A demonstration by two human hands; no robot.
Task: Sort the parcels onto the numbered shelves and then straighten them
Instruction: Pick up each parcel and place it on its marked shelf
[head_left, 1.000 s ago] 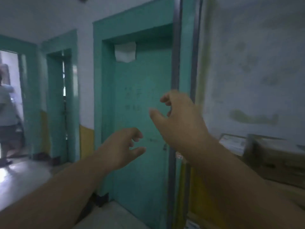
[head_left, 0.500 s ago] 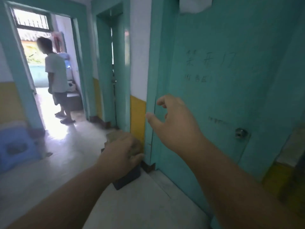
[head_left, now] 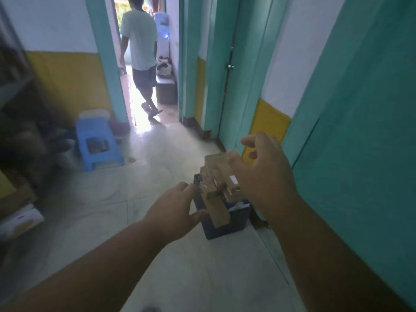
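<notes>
Several brown cardboard parcels (head_left: 219, 176) are heaped in a dark blue crate (head_left: 227, 221) on the floor beside the teal wall. My left hand (head_left: 177, 210) hovers at the crate's left side with loosely curled fingers and holds nothing. My right hand (head_left: 263, 172) is spread above the right side of the heap, also holding nothing. One long flat parcel (head_left: 217, 210) juts out over the crate's near edge. No shelves are in view.
A blue plastic stool (head_left: 96, 143) stands at the left. Dark blurred shelving and boxes (head_left: 20, 212) fill the left edge. A person (head_left: 140, 55) walks away through the far doorway. Teal doors (head_left: 360, 131) line the right wall.
My view has swung from the teal door down and left to the hallway floor. The crate of parcels has come into full view, and both hands now reach toward it.
</notes>
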